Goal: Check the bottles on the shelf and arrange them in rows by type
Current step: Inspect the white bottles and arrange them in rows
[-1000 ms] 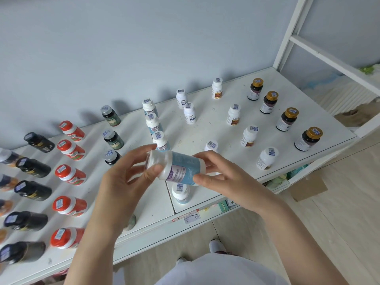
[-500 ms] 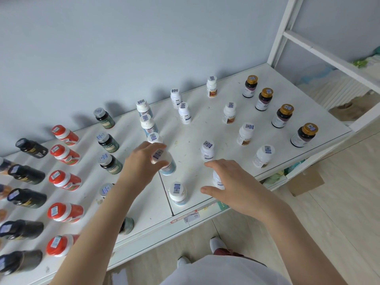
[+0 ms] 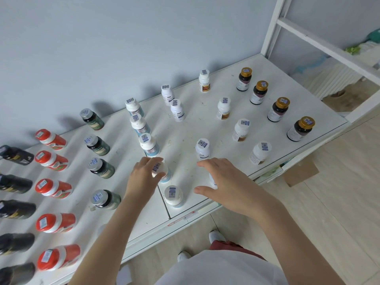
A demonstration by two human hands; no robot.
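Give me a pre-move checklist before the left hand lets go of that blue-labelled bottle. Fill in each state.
1. Left hand grips the white-capped, blue-labelled plastic bottle by its cap: ok.
2. That bottle stands upright on the white shelf board: ok; whether its base is fully seated: cannot tell.
3. It lines up with the three matching bottles behind and the one in front: ok.
4. Gap to the front bottle, not touching: ok.
5. Right hand is open over a small white bottle, mostly hidden; whether it touches it: cannot tell.
6. Bottle's label matches its row: cannot tell.
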